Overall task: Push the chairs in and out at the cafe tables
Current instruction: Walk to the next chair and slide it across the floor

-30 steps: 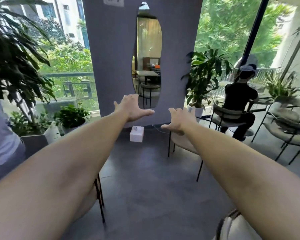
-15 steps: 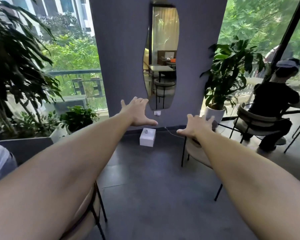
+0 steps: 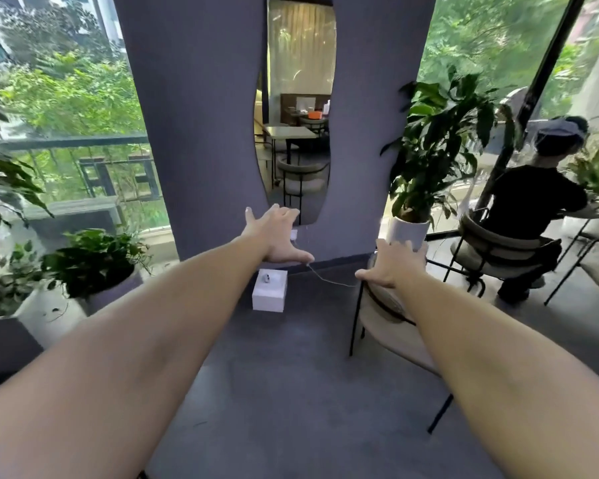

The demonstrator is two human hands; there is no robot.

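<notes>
Cream chair (image 3: 391, 326) under spread right hand (image 3: 393, 266); left hand (image 3: 277, 238) spread, empty.

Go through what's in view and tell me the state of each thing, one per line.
Left hand: open, fingers spread, held in the air, touching nothing.
Right hand: open, over the near chair's backrest; contact unclear.
Near chair: upright, unoccupied.
Far chair: occupied by a seated person.
White box: on the floor, cable attached.
</notes>
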